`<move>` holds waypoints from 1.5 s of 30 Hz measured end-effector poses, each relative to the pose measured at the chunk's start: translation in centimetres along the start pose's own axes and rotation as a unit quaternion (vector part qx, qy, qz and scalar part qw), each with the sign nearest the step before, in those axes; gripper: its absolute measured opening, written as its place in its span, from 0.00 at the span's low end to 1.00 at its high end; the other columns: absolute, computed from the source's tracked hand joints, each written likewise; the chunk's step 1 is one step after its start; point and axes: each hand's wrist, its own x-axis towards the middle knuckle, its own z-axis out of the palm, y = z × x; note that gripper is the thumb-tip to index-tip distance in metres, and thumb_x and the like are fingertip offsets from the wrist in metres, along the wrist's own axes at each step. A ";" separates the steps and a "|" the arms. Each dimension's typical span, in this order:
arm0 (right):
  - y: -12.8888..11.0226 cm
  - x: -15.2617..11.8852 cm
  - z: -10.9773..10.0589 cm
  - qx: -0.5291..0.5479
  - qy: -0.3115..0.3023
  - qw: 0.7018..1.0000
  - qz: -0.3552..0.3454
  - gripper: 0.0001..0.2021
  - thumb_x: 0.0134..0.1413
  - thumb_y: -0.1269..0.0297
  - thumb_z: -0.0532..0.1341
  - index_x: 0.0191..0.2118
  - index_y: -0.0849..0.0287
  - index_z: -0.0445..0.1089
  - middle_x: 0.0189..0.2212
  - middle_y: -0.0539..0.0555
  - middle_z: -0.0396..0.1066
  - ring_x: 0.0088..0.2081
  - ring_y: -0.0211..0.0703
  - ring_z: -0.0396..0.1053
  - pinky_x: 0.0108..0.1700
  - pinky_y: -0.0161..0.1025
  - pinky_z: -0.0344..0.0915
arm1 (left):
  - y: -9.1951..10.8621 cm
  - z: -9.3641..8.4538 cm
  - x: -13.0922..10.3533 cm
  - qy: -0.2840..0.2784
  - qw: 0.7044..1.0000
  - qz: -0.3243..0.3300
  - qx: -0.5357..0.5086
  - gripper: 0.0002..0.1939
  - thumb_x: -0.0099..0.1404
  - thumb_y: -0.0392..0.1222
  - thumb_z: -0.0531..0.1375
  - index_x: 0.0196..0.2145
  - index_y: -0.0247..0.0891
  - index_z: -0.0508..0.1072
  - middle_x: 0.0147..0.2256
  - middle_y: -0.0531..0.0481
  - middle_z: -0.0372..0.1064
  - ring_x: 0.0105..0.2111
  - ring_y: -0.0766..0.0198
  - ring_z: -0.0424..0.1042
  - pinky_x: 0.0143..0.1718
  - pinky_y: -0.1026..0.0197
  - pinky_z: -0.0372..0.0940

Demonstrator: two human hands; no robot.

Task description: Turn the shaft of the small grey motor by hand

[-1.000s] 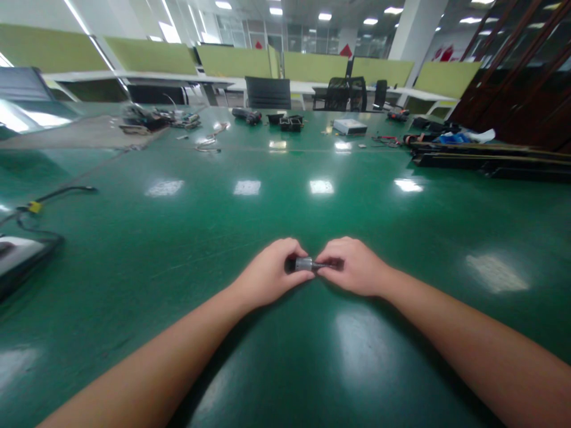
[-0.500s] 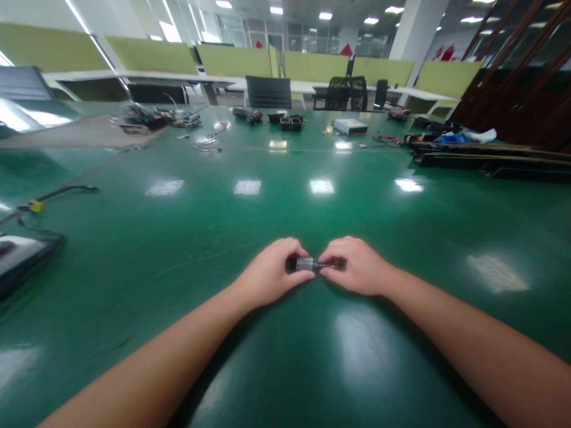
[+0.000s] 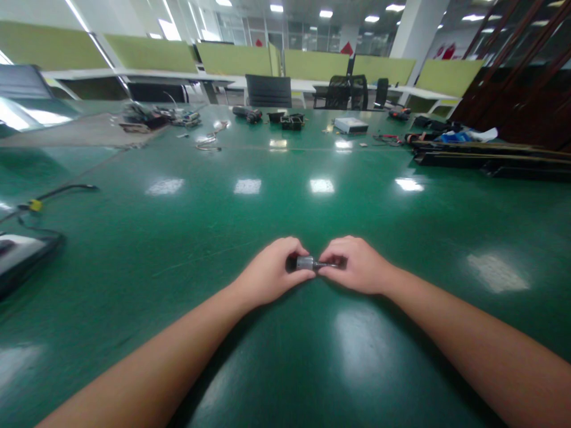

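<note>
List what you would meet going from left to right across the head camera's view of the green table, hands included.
White-topped dark device, cluttered heap of parts, left hand, right hand, long black strips. The held silver-and-dark piece reaches into both hands, so it is left out.

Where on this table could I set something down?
The table is bare beyond the left hand and right hand, well short of the white box, and between the forearms. It is crowded at the parts pile, far left, and the black strips, right.
</note>
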 end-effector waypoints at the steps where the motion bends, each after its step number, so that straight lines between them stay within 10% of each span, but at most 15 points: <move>1: 0.0 0.0 0.0 -0.001 0.001 1.000 0.001 0.03 0.53 0.66 0.68 0.34 0.58 0.76 0.28 0.49 0.75 0.29 0.37 0.69 0.36 0.35 0.61 | 0.0 0.0 0.0 0.000 1.000 0.001 0.000 0.14 0.60 0.48 0.67 0.38 0.39 0.71 0.37 0.50 0.72 0.38 0.57 0.71 0.39 0.57 0.64; 45: 0.3 -0.2 -0.5 0.008 -0.004 1.000 0.006 0.02 0.48 0.70 0.66 0.31 0.59 0.74 0.25 0.49 0.72 0.27 0.36 0.67 0.34 0.35 0.62 | -0.1 -0.1 -0.1 -0.002 1.000 -0.003 -0.002 0.14 0.60 0.48 0.68 0.38 0.39 0.72 0.37 0.49 0.73 0.38 0.57 0.71 0.39 0.57 0.64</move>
